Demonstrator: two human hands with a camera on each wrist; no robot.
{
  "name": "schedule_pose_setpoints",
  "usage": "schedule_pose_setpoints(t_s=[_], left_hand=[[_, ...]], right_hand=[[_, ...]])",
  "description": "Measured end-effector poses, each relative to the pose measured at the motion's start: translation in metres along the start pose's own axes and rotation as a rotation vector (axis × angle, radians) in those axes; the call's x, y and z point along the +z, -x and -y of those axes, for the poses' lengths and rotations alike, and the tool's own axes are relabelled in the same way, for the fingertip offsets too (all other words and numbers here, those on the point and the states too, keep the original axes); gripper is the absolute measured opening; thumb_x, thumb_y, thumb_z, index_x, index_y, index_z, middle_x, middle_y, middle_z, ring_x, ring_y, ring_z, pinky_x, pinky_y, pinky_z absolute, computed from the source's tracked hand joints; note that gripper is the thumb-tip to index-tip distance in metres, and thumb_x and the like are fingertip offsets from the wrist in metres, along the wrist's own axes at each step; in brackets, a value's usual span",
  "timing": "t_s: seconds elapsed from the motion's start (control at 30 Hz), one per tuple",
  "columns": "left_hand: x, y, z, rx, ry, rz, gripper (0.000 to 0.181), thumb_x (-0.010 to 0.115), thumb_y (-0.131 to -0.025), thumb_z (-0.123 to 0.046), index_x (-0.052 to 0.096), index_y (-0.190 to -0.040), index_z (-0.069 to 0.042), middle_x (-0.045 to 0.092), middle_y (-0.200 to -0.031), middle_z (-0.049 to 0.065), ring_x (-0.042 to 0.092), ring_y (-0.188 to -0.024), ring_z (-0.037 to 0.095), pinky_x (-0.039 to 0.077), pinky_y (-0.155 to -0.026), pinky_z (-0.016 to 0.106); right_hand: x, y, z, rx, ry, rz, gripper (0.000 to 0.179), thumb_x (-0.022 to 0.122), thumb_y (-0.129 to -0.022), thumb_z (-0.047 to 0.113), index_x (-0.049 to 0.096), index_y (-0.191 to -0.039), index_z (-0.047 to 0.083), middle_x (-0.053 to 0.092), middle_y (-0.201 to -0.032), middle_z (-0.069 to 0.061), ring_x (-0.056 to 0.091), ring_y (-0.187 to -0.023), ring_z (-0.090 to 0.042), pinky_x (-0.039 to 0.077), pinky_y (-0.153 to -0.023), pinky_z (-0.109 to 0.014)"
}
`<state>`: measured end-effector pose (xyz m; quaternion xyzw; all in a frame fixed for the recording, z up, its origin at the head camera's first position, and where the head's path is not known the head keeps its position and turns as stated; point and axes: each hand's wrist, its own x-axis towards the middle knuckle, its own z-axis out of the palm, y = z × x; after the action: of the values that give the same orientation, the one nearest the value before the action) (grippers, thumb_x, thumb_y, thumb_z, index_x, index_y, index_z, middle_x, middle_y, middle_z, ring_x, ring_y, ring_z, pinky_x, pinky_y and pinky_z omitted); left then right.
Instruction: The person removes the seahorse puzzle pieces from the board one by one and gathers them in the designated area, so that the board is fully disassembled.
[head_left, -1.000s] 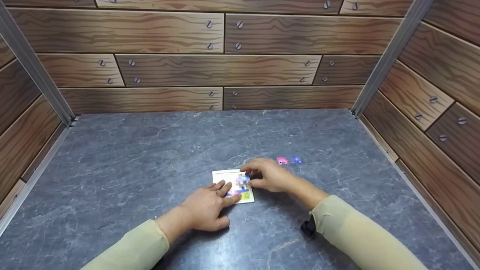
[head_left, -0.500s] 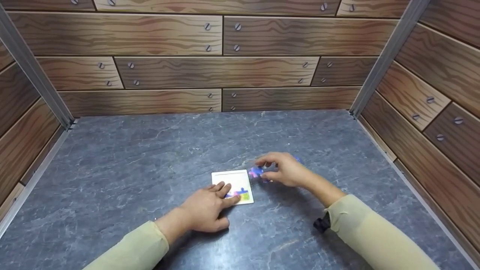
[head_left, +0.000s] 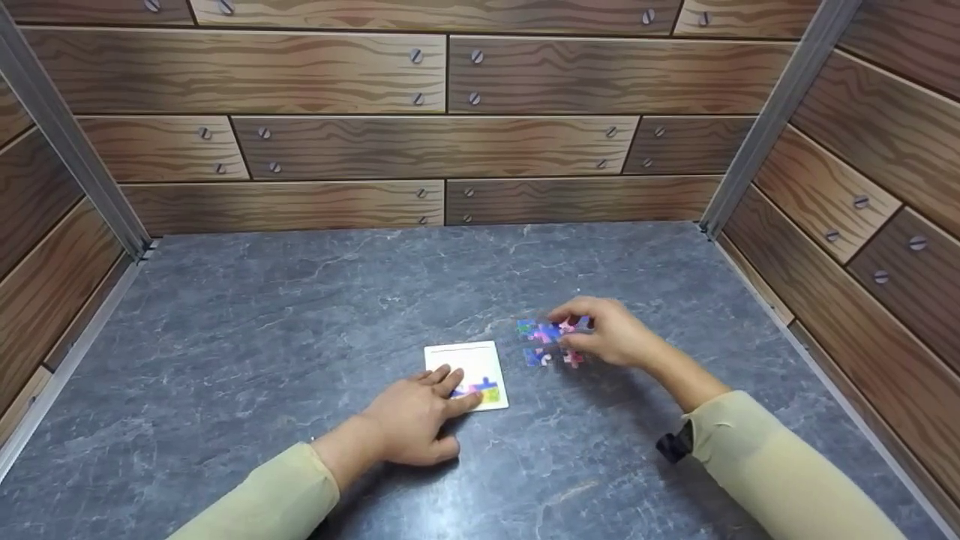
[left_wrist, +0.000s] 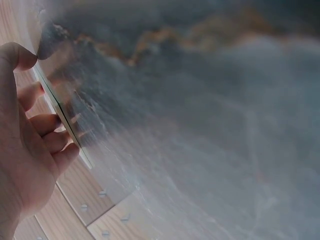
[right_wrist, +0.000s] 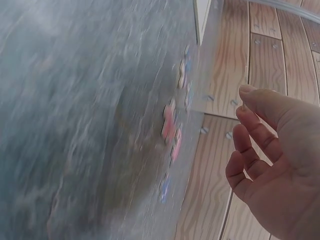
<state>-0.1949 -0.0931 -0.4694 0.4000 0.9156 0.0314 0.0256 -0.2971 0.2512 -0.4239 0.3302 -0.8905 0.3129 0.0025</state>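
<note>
A left hand (head_left: 416, 416), fingers spread, rests on a puzzle board (head_left: 466, 358), apparently steadying it on the bench (head_left: 285, 322); at right, the right hand (head_left: 611, 331) pinches a blue-and-pink piece (head_left: 546, 334) above loose pieces (head_left: 573, 359).

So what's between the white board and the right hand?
In the head view: beside the white board, a bare strip of gray table, then loose puzzle pieces. The right hand pinches another.

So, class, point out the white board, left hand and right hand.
White board (head_left: 477, 364): head view, on its bare white surface.
Left hand (head_left: 415, 417): head view, back of the hand.
Right hand (right_wrist: 284, 165): right wrist view, palm.
</note>
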Motion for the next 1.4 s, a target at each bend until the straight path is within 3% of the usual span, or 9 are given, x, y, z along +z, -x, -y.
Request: schedule_pose_setpoints(t_s=[0.17,0.5,0.77,1.13,1.23,1.4], left_hand=[[0.001,-0.001,-0.001,-0.003,-0.002,0.004,0.07,0.057,-0.096,-0.045,0.049,-0.161,-0.021,0.045,-0.161,0.024,0.044,-0.149,0.04,0.037,-0.122,0.045],[0.0,-0.001,0.001,0.004,-0.011,0.006,0.069,0.057,-0.097,-0.045,0.049,-0.162,-0.021,0.045,-0.161,0.024,0.043,-0.15,0.039,0.036,-0.122,0.045],[-0.001,-0.001,0.001,0.006,-0.008,0.014,0.069,0.056,-0.097,-0.044,0.048,-0.162,-0.021,0.045,-0.161,0.024,0.043,-0.15,0.039,0.037,-0.122,0.044],[0.0,-0.001,0.002,0.007,-0.02,0.019,0.069,0.055,-0.098,-0.046,0.047,-0.163,-0.022,0.044,-0.161,0.024,0.042,-0.15,0.038,0.037,-0.122,0.044],[-0.001,-0.001,0.002,0.005,-0.019,0.019,0.069,0.055,-0.098,-0.046,0.047,-0.163,-0.022,0.044,-0.161,0.024,0.042,-0.15,0.039,0.036,-0.122,0.044],[-0.001,-0.001,0.001,0.004,-0.018,0.013,0.069,0.056,-0.098,-0.046,0.048,-0.162,-0.022,0.045,-0.161,0.024,0.043,-0.15,0.039,0.037,-0.122,0.044]], right_hand=[[-0.007,0.006,-0.01,0.04,0.012,0.003,0.033,0.08,-0.09,0.004,0.077,-0.123,0.005,0.075,-0.109,-0.012,0.068,-0.098,-0.033,0.056,-0.082,-0.04],[-0.018,0.019,-0.029,0.043,0.037,-0.01,0.032,0.082,-0.091,0.005,0.076,-0.122,0.002,0.076,-0.111,-0.012,0.068,-0.1,-0.036,0.052,-0.077,-0.031],[-0.024,0.028,-0.041,0.115,0.046,-0.009,0.032,0.081,-0.091,0.004,0.077,-0.123,0.003,0.076,-0.115,-0.009,0.068,-0.103,-0.032,0.052,-0.078,-0.031],[-0.024,0.037,-0.054,0.129,0.048,-0.003,0.03,0.083,-0.089,0.005,0.078,-0.119,0.003,0.076,-0.105,-0.01,0.066,-0.092,-0.025,0.052,-0.073,-0.029],[-0.024,0.038,-0.056,0.138,0.034,0.004,0.03,0.083,-0.09,0.005,0.078,-0.119,0.003,0.076,-0.106,-0.01,0.068,-0.094,-0.026,0.054,-0.077,-0.032],[-0.022,0.04,-0.06,0.162,-0.005,0.011,0.029,0.082,-0.091,0.007,0.077,-0.119,0.002,0.076,-0.112,-0.012,0.069,-0.102,-0.031,0.058,-0.092,-0.05]])
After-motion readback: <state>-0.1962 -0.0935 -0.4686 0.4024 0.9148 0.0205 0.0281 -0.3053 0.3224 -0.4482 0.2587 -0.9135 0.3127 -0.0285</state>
